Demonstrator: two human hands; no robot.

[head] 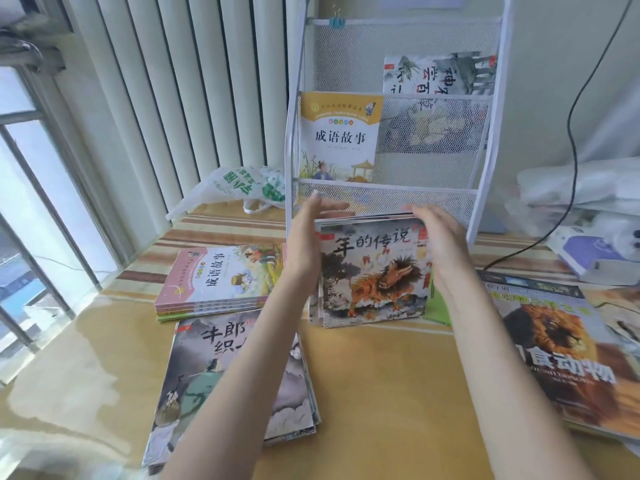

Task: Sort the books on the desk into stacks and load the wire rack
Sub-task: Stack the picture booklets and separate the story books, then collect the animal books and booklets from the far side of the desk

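Daylit window (pixel 31 188) at left, pale vertical blinds (pixel 180 98), cream wall (pixel 554 81) behind.

Left forearm (pixel 242 358) covers the title's end on the grey picture-book stack (pixel 194 386). Lion book (pixel 554 344): title's first characters blurred, lower right corner cut off by the frame edge. Ink-painting book (pixel 440 76) in the wire rack (pixel 485 140): lower half veiled by mesh. Right hand (pixel 440 244) hides the held stack's (pixel 374 271) right edge.

Bright daylight pours in from the window (pixel 41 188) at nine o'clock, blowing it out to white and casting glare across the desk (pixel 381 393) toward eight o'clock. Straight lines bow at the edges. Detail is soft throughout, blurriest at the corners.
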